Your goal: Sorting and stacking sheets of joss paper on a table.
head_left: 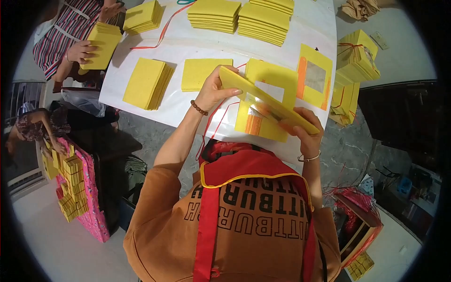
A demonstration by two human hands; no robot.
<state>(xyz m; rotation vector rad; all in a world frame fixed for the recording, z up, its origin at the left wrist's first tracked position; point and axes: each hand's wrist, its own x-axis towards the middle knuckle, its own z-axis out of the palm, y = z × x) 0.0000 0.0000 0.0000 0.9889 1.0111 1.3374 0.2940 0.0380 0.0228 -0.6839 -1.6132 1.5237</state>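
Both of my hands hold one thin stack of yellow paper sheets (268, 98) tilted on edge above the white table (141, 51). My left hand (217, 89) grips its upper left end, and my right hand (306, 128) grips its lower right end. Under the stack lie loose yellow sheets with orange and silver patches (314, 77). A flat yellow pile (203, 73) lies just left of my left hand, and a thicker yellow pile (146, 83) lies farther left.
Tall yellow stacks (239, 16) stand at the table's far side. Another person's hand (81, 50) at the upper left holds a yellow bundle (101, 44). Tied yellow bundles (357, 56) sit at the right. A pink bag with yellow blocks (77, 188) stands on the floor at left.
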